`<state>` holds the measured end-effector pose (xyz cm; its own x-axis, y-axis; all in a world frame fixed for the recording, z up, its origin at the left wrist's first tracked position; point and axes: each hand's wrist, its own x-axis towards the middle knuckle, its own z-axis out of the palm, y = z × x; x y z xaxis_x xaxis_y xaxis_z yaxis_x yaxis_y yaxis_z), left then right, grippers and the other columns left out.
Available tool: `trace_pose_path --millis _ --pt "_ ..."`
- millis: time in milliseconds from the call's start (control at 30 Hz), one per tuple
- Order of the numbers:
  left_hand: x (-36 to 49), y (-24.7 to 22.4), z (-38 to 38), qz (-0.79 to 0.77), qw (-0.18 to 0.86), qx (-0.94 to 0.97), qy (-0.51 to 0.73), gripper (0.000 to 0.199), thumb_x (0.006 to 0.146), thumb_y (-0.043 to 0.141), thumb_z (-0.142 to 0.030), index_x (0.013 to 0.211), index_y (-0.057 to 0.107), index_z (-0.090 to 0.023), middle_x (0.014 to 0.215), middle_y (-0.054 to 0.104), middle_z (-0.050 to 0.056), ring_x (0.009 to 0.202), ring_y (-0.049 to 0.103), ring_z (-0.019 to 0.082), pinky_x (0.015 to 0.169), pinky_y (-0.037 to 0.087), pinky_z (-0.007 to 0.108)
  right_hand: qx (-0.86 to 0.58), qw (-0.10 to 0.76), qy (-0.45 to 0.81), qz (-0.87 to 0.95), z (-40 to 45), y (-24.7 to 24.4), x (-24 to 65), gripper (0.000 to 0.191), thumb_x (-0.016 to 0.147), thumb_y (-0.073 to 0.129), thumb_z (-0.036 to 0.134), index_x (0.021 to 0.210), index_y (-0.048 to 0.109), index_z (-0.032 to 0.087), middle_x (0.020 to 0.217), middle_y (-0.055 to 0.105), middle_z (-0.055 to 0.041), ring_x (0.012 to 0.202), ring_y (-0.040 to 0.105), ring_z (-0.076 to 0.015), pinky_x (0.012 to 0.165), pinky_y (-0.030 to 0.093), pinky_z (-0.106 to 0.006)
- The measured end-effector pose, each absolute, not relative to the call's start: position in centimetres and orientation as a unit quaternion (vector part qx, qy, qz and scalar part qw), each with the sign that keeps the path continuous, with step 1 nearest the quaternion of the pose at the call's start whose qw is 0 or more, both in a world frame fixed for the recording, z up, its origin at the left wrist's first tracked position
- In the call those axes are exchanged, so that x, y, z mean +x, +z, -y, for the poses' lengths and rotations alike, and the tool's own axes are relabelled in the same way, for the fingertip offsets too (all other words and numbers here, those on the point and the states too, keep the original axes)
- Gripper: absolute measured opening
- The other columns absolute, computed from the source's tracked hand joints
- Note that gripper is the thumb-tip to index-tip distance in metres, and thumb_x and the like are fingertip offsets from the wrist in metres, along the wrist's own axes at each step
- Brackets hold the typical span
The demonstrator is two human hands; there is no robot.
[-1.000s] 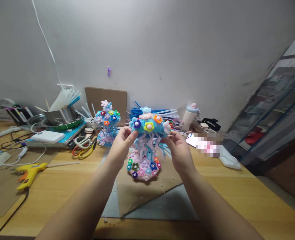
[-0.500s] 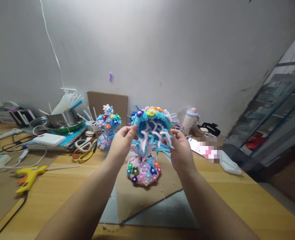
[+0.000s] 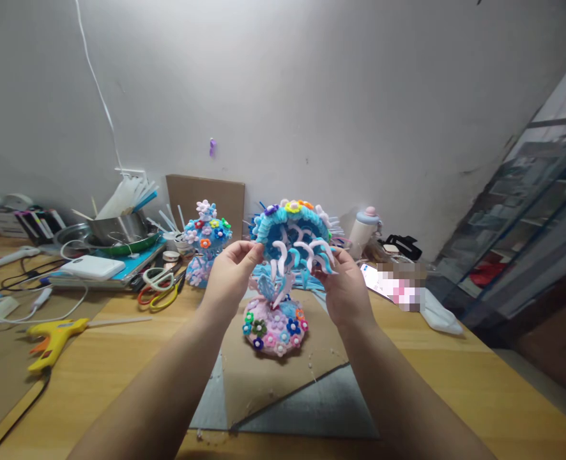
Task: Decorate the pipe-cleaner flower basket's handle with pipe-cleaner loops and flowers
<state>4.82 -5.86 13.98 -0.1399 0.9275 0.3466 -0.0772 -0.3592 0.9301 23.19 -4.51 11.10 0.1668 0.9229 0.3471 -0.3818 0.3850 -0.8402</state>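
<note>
Between my two hands is a fuzzy blue pipe-cleaner jellyfish cap [image 3: 269,231], flowers on its top and curly white and blue tentacles hanging from its hollow underside. My left hand [image 3: 232,271] pinches its left rim with thumb and fingers. My right hand [image 3: 347,287] is closed at its right edge, by the tentacles. Below it, a round pink base [image 3: 276,329] covered in colourful flowers rests on a cardboard sheet [image 3: 254,383]. Pink and blue leaf-like pieces rise from the base towards the cap; whether they touch it is hidden by the tentacles.
A similar flowered pipe-cleaner piece [image 3: 207,236] stands behind on the left. Further left lie scissors [image 3: 161,291], a yellow glue gun [image 3: 57,342], a white power bank [image 3: 94,267] and a metal pot [image 3: 120,230]. On the right are a bottle [image 3: 363,233] and a phone [image 3: 383,284].
The cap has tilted back a little, so more of its hollow underside and tentacles shows. Both hands keep their hold; the base has stayed in place.
</note>
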Motion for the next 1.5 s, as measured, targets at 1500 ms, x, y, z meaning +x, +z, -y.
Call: trace_pose_path --millis 1500 --pt "2.3 13.2 6.9 -0.44 0.263 0.606 0.608 0.028 0.08 0.067 -0.039 0.103 0.069 -0.022 0.105 0.068 0.005 0.103 0.06 0.022 0.094 0.044 0.034 -0.346 0.704 0.29 0.548 5.0 9.0 24.4 0.007 0.085 0.061 0.027 0.09 0.063 0.022 0.09 0.063 -0.0013 0.088 0.059 -0.017 0.084 0.045 -0.032"
